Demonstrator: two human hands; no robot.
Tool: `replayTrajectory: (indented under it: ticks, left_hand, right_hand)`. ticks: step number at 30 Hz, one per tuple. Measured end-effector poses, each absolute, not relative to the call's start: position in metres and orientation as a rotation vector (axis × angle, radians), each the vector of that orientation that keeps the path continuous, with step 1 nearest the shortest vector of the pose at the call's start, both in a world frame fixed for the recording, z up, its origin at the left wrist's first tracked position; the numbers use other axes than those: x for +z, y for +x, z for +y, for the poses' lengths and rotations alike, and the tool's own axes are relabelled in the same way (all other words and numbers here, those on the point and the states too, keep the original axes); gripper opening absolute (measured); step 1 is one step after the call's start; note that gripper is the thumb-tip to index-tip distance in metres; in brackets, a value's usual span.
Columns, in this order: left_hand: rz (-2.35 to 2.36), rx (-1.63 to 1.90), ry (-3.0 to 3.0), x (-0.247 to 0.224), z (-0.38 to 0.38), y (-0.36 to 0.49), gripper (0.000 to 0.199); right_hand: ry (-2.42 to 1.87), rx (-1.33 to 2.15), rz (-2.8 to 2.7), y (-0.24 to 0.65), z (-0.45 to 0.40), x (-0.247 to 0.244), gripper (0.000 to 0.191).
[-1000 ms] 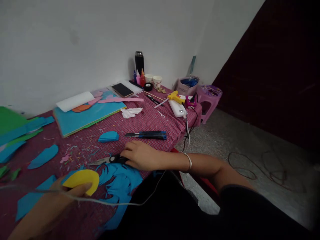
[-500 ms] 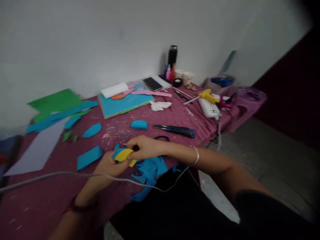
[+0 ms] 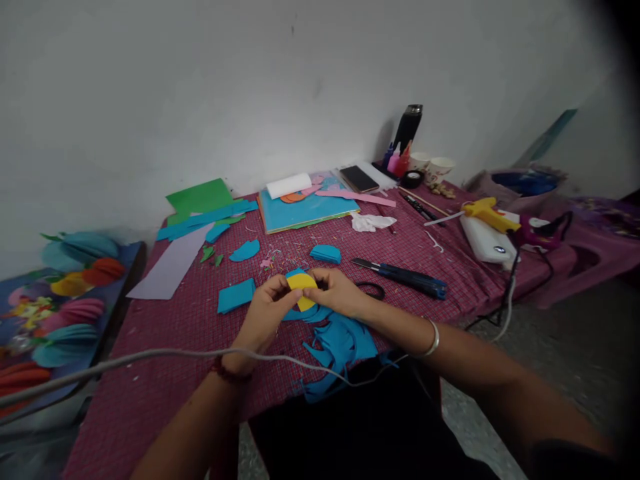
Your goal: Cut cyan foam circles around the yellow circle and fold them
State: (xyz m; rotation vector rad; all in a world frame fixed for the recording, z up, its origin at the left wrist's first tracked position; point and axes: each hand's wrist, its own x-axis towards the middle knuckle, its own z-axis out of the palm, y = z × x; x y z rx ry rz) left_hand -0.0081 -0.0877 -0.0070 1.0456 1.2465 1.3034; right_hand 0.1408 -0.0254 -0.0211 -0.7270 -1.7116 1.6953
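Head view, red checked surface [image 3: 165, 333] under wall, blue sheet [image 3: 305, 210] at twelve o'clock, blue scraps [image 3: 340, 343] at six, knife [image 3: 400, 275] at two, left hand [image 3: 267, 313] and right hand [image 3: 340, 293] both pinching yellow piece [image 3: 301, 287] at centre, scissors [image 3: 371, 290] beside right hand

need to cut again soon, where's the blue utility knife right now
In the head view the blue utility knife lies on the red checked tablecloth, just beyond and to the right of the right hand, with the white power bank further right.
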Motion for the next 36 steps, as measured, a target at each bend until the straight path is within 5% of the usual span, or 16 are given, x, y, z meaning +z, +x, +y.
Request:
replayTrajectory:
  ticks: [13,19,26,36]
  left_hand:
    - [1.156,1.507,0.8,-0.018,-0.08,-0.003,0.014]
    - [1.257,1.681,0.817,-0.012,-0.074,-0.038,0.015]
    - [1.257,1.658,0.776,-0.008,-0.075,-0.046,0.016]
    - [1.067,1.597,0.75,-0.005,-0.08,-0.035,0.014]
  right_hand:
    - [-0.622,1.503,-1.894,0.149,-0.018,-0.017,0.021]
    - [-0.76,0.914,-2.359,0.185,-0.006,0.002,0.01]
    - [-0.943,0.305,-2.772,0.219,-0.035,0.006,0.027]
    - [-1.012,0.336,-2.807,0.234,-0.043,-0.005,0.041]
